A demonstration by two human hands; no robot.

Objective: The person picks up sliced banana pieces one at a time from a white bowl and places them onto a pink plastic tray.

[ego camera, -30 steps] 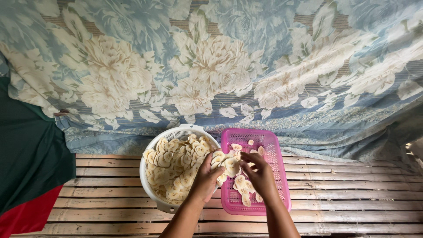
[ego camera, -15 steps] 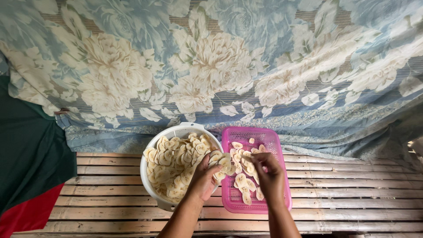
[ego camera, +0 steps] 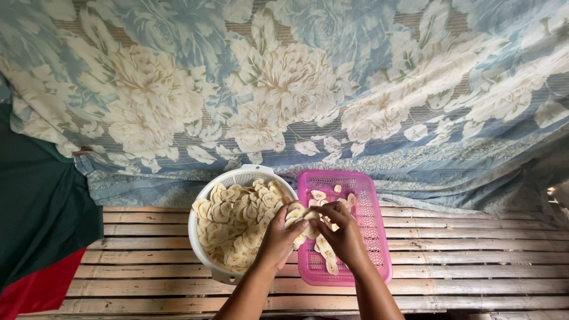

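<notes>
Your left hand [ego camera: 283, 230] gripping a stack of banana slices [ego camera: 296, 211], your right hand [ego camera: 339, 228] pinching that stack's end, white colander [ego camera: 204, 204] just left, pink basket [ego camera: 370, 237] beneath, slatted bench [ego camera: 474, 261]

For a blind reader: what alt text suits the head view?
Two bare hands, left hand and right hand, hold pale banana slices between a round white plastic colander full of slices and a pink rectangular plastic basket on a wooden slat bench.

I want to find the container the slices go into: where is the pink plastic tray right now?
In the head view, the pink rectangular plastic mesh tray lies right of centre on the slatted bamboo platform, touching the round white plastic basket of pale slices, under the right hand.
</notes>
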